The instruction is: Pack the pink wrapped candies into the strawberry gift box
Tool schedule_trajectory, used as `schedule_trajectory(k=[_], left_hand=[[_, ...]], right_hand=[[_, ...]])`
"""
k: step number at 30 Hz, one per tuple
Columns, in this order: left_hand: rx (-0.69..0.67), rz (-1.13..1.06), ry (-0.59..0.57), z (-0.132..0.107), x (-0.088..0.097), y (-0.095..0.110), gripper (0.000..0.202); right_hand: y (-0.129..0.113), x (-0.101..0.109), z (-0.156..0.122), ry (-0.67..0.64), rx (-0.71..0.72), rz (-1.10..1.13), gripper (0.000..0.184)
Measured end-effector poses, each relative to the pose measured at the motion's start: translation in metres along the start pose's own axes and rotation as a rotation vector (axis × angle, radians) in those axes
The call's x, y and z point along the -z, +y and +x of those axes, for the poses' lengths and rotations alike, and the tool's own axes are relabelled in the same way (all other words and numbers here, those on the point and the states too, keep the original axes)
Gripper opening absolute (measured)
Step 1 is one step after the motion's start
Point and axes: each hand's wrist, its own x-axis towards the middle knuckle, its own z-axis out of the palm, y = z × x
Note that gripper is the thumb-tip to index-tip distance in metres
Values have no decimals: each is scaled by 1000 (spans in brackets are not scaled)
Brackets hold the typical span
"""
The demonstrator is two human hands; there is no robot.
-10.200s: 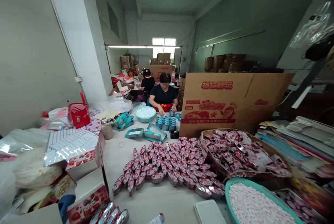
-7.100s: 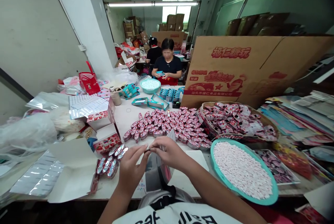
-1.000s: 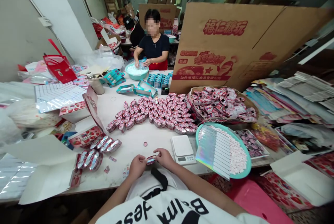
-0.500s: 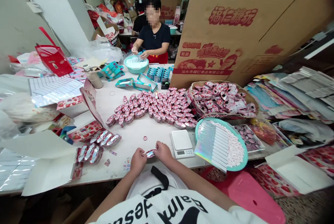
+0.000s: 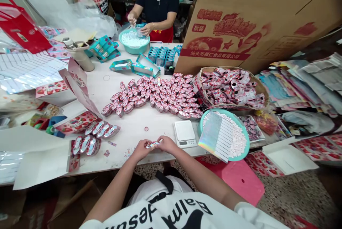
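Note:
Between my two hands, just above the table's front edge, is a small oval pink-and-silver packet (image 5: 153, 145). My left hand (image 5: 141, 149) pinches its left end, and my right hand (image 5: 166, 144) pinches the right end. The packet's underside is hidden. Beyond my hands a small pink ring (image 5: 146, 128) lies on the white table. Several similar oval packets (image 5: 97, 129) stand grouped to the left, beside an opened strawberry-print box (image 5: 77, 122). A large cluster of upright oval packets (image 5: 160, 95) spreads across the middle of the table.
Right of my hands are a white scale (image 5: 185, 133) and a turquoise basin (image 5: 244, 150) of small white pieces with a striped sheet on top. A basket (image 5: 263, 93) of pink wrappers stands behind, near a tall carton (image 5: 221, 36). Across the table a person (image 5: 157, 4) works over another basin (image 5: 135, 48).
The view has tilted downward, so the table sits higher in the picture. Both hands still hold the packet, which now looks turned slightly. The person opposite keeps working at the basin.

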Motion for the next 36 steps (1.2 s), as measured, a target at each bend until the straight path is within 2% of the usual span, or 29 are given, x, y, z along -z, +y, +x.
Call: schedule_trajectory(k=[3, 8, 11, 15, 18, 20, 22, 23, 26, 29, 30, 32, 34, 36], left_hand=[[-48, -43, 17, 0, -7, -4, 33], [-86, -116, -4, -4, -2, -8, 32], [-128, -108, 14, -6, 1, -5, 30], [-176, -77, 78, -10, -2, 3, 26], [-157, -98, 155, -17, -5, 1, 22], [-112, -117, 257, -25, 0, -5, 22], [-39, -123, 418, -37, 19, -17, 28], [4, -118, 513, -44, 34, -24, 32], [106, -50, 807, -68, 98, -43, 40], [119, 75, 972, -82, 166, -57, 54], [103, 126, 980, -82, 185, -60, 64], [78, 285, 926, -76, 214, -67, 80], [74, 495, 830, -65, 230, -75, 85], [68, 672, 750, -56, 238, -82, 83]], right_hand=[[0, -7, 2, 8, -12, 39, 29], [-2, -5, 2, 47, -17, 60, 10], [-6, -2, -2, 124, 32, 19, 3], [-9, -5, -5, 205, 105, -25, 13], [-4, -8, -4, 146, 126, -8, 14], [2, -8, -1, 66, 127, 12, 12], [8, -6, 0, -3, 131, 13, 13], [11, -4, 0, -21, 136, 5, 16], [15, -3, -2, 20, 192, -47, 28], [11, -10, -3, 137, 369, -248, 50], [6, -14, -4, 148, 427, -336, 52], [-8, -25, -6, 123, 474, -485, 44], [-31, -41, -9, 75, 492, -572, 39], [-65, -62, -10, 17, 557, -624, 37]])
